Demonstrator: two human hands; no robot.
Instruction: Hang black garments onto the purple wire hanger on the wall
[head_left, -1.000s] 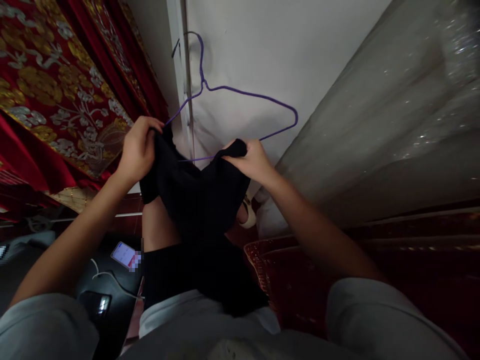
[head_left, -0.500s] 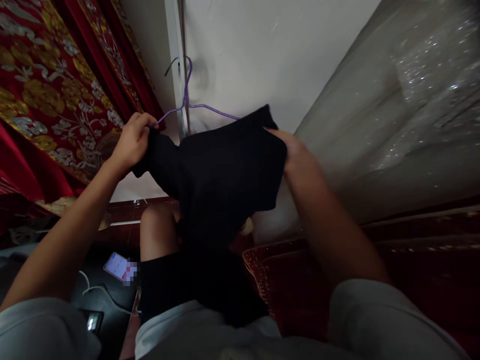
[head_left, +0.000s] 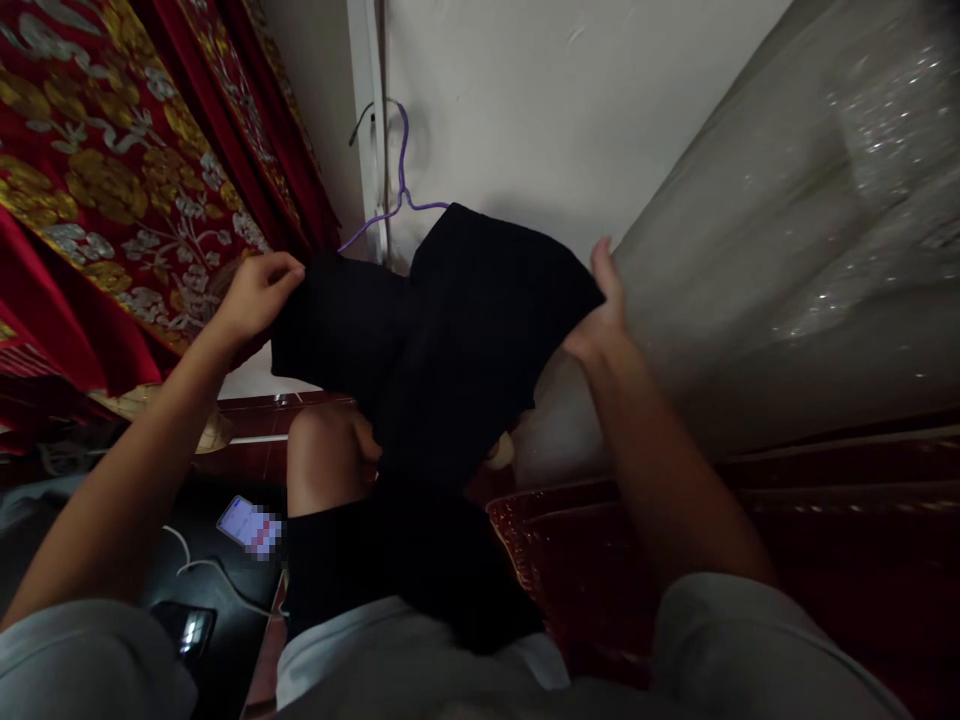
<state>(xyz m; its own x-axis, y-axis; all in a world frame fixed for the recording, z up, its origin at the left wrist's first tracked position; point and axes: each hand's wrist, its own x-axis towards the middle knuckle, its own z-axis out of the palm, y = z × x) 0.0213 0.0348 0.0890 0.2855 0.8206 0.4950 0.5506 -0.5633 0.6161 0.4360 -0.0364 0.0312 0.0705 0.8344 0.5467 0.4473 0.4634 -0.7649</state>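
A black garment (head_left: 442, 330) is draped over a purple wire hanger (head_left: 403, 180), whose hook and left shoulder wire still show against the white wall. My left hand (head_left: 251, 300) pinches the garment's left edge at the hanger's left end. My right hand (head_left: 600, 320) grips the garment's right edge, thumb up, with the fingers hidden behind the cloth. The hanger's right arm is covered by the fabric.
Red and gold embroidered fabric (head_left: 112, 170) hangs at left. A pale sparkly sheer fabric (head_left: 787, 230) fills the right. Below lie a lit phone (head_left: 247, 522), a second phone (head_left: 186, 630) with a white cable, my bare knee (head_left: 322, 450) and a dark red patterned cushion (head_left: 600, 560).
The garment has been pulled up and spread across the hanger. My right hand moved right and up, stretching the cloth over the hanger's right arm; my left hand kept its hold at the left end.
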